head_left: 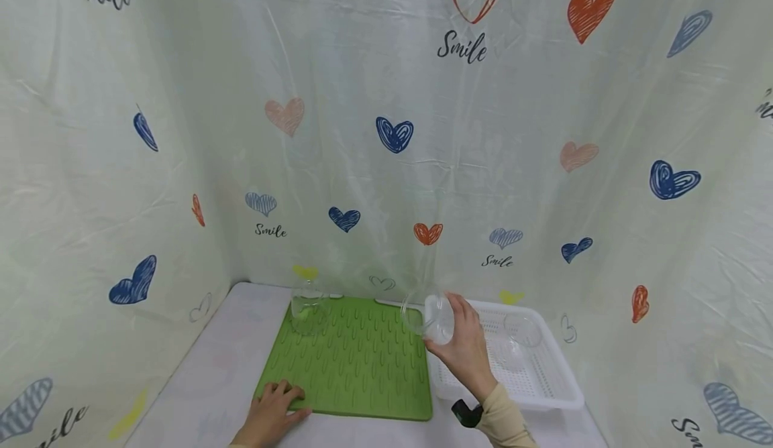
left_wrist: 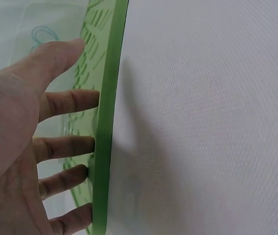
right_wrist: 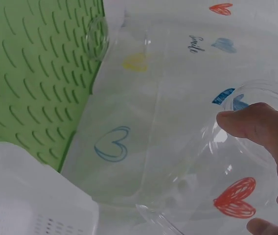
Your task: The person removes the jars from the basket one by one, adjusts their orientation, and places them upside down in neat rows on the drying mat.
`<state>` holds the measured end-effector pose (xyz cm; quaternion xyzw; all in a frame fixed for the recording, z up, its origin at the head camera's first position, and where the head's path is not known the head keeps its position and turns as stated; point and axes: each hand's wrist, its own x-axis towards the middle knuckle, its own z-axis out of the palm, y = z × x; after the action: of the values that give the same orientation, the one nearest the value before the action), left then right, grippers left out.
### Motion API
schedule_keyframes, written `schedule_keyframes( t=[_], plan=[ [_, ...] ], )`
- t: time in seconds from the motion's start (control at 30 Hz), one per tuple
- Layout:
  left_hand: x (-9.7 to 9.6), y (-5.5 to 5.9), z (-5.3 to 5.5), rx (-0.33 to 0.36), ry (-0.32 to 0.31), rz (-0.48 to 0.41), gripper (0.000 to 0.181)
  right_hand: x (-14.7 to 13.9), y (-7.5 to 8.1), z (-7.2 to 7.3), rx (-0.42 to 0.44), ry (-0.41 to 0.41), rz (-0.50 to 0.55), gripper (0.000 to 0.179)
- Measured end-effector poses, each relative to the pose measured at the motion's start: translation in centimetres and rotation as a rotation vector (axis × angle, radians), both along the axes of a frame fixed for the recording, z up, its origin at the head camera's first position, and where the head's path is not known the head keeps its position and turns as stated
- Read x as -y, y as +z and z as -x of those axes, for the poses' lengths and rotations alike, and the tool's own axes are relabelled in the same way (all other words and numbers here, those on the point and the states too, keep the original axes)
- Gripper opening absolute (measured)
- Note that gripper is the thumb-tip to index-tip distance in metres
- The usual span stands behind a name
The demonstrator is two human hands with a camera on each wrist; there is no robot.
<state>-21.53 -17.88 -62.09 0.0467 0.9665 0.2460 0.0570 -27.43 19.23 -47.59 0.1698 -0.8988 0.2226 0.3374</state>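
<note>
We hold the clear cup (head_left: 441, 320) in our right hand (head_left: 468, 351), the fingers and thumb curled about one end and the cup tipped onto its side, raised above the gap between the white basket (head_left: 568, 381) under our right forearm and the green mat (head_left: 362, 367) spread between our hands. Our left hand (head_left: 272, 411) grips nothing: its fingers are extended, with the tips resting against the near edge of the mat. We judge the cup light enough for one hand, with stiff, smooth walls; whether it is glass or hard plastic we cannot tell, so we would treat it as breakable. Such a slick surface could slide if our fingers were damp, and a hard squeeze at the thin rim seems the riskiest choice. The sturdier hold looks to be the base end, where our right hand already has it, with the thumb opposite the fingers. A second clear cup (head_left: 309, 317) stands on the mat, beyond our left hand, and a round clear vessel (head_left: 522, 330) sits in the basket to the right of our right hand, its outline too faint to read fully.
</note>
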Motion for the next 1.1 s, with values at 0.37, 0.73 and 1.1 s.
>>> schedule_keyframes(
  t=[0.37, 0.73, 1.1],
  plan=[
    [-0.2, 1.4, 0.2, 0.033, -0.026, -0.047, 0.026, 0.7, -0.8, 0.0, -0.02, 0.017, -0.15, 0.104],
    [-0.5, 5.1, 1.9, -0.002, 0.012, -0.242, 0.045, 0.9, -0.7, -0.5, -0.039, 0.034, -0.191, 0.103],
    [-5.3, 9.4, 4.7, -0.213, -0.042, -0.536, 0.07, 1.7, -0.5, -0.6, -0.053, 0.046, -0.241, 0.107]
  ],
)
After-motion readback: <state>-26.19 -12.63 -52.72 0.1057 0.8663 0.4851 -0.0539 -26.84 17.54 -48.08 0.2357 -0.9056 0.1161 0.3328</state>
